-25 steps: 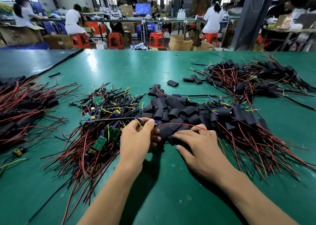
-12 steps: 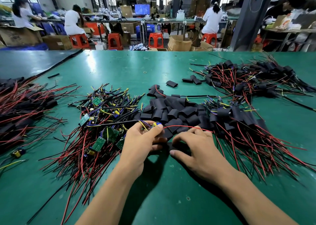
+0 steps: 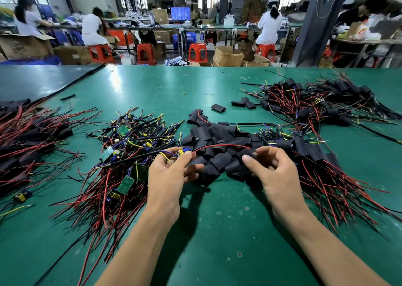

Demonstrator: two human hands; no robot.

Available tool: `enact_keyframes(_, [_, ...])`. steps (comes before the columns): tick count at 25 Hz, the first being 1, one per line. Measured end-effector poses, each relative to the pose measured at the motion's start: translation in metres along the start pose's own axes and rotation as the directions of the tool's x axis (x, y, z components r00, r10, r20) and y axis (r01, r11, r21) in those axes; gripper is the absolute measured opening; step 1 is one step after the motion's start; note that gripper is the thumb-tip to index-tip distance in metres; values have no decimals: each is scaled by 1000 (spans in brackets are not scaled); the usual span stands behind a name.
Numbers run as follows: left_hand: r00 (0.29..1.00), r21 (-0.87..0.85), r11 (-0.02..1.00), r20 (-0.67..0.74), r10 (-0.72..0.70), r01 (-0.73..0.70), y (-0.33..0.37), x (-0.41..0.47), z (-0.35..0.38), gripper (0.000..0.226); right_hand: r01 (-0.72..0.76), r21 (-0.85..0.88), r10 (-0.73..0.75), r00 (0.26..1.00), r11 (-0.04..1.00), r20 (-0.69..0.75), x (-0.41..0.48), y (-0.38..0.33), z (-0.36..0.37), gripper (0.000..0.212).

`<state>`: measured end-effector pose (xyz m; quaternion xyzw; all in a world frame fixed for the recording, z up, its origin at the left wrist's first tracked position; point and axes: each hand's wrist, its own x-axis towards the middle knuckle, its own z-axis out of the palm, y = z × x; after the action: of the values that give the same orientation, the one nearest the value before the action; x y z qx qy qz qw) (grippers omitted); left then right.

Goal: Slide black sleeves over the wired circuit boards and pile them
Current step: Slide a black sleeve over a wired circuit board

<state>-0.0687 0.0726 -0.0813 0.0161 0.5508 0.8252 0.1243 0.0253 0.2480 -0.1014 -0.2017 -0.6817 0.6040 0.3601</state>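
Close to the near edge of the counter [image 3: 217, 231], the left hand [image 3: 169, 177] pinches a wired circuit board [image 3: 181, 151] between thumb and fingertips. The board's black cable [image 3: 134, 157] runs left, roughly along that edge, and its red wire [image 3: 221, 146] arcs right toward the right hand [image 3: 278, 177]. The right hand's fingers are curled over a heap of loose black sleeves [image 3: 215, 137]; I cannot tell whether they grip one. Left of the heap lies a tangle of bare boards [image 3: 123, 130], and right of it a pile of sleeved boards [image 3: 304, 148]. More sleeved bundles lie toward the far right corner [image 3: 322, 102] and at the left edge [image 3: 32, 133]. Beyond the far edge an open cardboard box [image 3: 227, 57] stands on the floor, its contents hidden.
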Motion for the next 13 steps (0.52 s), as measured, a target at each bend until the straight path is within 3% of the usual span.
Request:
enact_keyframes(5, [1000, -22, 999, -8, 24, -24, 4, 0, 0, 14, -25, 150, 43, 992, 988, -119, 5, 3, -2, 33])
enact_keyframes(13, [1000, 6, 1000, -1, 6, -6, 6, -3, 1, 13, -11, 153, 30, 993, 988, -117, 5, 6, 0, 34])
